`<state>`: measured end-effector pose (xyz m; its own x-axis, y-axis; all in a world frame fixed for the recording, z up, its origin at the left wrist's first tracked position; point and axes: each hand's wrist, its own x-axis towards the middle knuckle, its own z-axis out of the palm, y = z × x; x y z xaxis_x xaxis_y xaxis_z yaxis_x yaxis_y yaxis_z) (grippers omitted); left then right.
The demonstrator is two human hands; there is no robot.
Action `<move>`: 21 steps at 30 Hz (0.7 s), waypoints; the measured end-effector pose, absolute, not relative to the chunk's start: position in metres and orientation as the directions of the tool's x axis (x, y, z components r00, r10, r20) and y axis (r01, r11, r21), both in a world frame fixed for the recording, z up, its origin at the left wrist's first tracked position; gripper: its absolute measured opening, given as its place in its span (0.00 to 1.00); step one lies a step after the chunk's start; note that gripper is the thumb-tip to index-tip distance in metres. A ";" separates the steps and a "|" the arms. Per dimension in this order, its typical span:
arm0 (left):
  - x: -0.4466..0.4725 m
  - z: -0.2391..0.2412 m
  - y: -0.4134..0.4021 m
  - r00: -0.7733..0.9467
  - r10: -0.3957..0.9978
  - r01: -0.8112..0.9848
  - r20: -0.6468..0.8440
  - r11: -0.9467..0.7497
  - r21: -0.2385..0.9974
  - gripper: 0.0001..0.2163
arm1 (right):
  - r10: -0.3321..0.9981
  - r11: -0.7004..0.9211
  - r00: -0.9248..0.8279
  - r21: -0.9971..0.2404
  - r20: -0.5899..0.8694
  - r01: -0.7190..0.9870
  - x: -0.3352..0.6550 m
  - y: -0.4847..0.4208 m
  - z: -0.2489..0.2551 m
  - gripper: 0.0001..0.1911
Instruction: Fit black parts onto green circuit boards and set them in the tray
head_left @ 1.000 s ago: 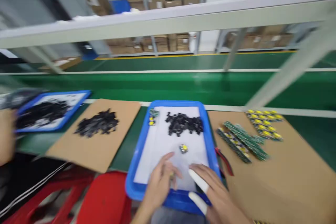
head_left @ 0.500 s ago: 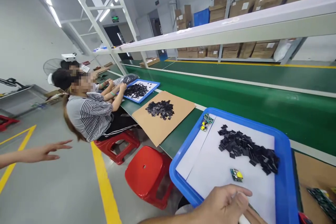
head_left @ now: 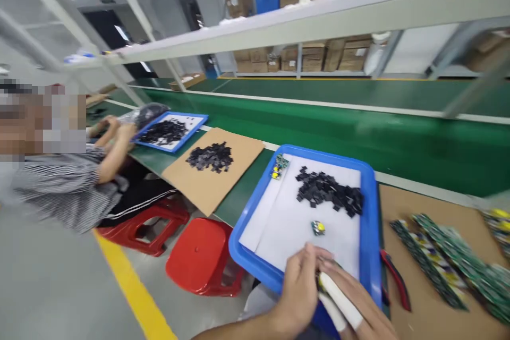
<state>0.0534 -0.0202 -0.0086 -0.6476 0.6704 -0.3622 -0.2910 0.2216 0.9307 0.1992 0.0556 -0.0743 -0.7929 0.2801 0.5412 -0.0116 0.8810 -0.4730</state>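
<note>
Above the near edge of a blue tray (head_left: pixel 370 223), my left hand (head_left: pixel 297 287) and my right hand (head_left: pixel 350 295) meet, fingers closed. White covers are on some fingers of my right hand. A bit of yellow and green shows between them, apparently a small circuit board (head_left: pixel 320 280), mostly hidden by the fingers. Just beyond my fingertips another small circuit board with a yellow part (head_left: pixel 318 228) lies on the tray's white sheet. Behind it spreads a pile of flat black squares (head_left: pixel 329 191). Small boards (head_left: pixel 279 166) sit in the tray's far left corner.
Right of the tray, red-handled pliers (head_left: pixel 398 279) and rows of circuit boards (head_left: pixel 454 260) lie on cardboard (head_left: pixel 422 321). To the left are cardboard with black pieces (head_left: pixel 211 158), another blue tray (head_left: pixel 191 133), a red stool (head_left: pixel 199 255) and a seated co-worker (head_left: pixel 75 186).
My view has swung right, bringing the pliers and board rows into sight. My hands have come together more closely. Another person's outstretched hand at the left is out of view.
</note>
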 end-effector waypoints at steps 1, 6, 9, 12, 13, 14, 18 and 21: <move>0.045 -0.005 -0.022 -0.619 0.724 -0.189 -0.305 0.240 0.952 0.31 | 0.261 0.882 -0.812 -0.472 0.522 -0.019 0.199 0.055 -0.068 0.36; 0.007 -0.001 -0.025 -0.401 0.900 0.307 -0.172 0.309 0.900 0.22 | 0.473 0.840 -0.805 -0.457 0.357 0.291 0.207 0.063 -0.060 0.41; -0.006 -0.001 -0.026 -0.235 0.956 0.434 -0.173 0.263 0.862 0.22 | 0.482 0.839 -0.846 -0.399 0.230 0.370 0.218 0.067 -0.058 0.42; -0.023 0.000 -0.020 -0.217 0.969 0.598 -0.121 0.230 0.767 0.21 | 0.472 0.832 -0.872 -0.393 0.130 0.391 0.219 0.067 -0.053 0.39; -0.029 0.000 -0.015 -0.224 0.971 0.655 -0.086 0.215 0.724 0.21 | 0.473 0.828 -0.874 -0.397 0.112 0.397 0.217 0.067 -0.051 0.37; -0.034 -0.001 -0.010 -0.222 0.973 0.695 -0.059 0.201 0.690 0.22 | 0.472 0.825 -0.876 -0.401 0.102 0.398 0.213 0.067 -0.049 0.35; -0.046 -0.005 0.013 -0.085 0.994 0.719 -0.066 0.107 0.687 0.27 | 0.414 0.842 -0.901 -0.432 0.128 0.325 0.195 0.072 -0.047 0.29; -0.049 -0.002 0.017 0.026 0.995 0.700 -0.094 0.049 0.713 0.33 | 0.411 0.832 -0.896 -0.473 0.169 0.292 0.188 0.076 -0.049 0.27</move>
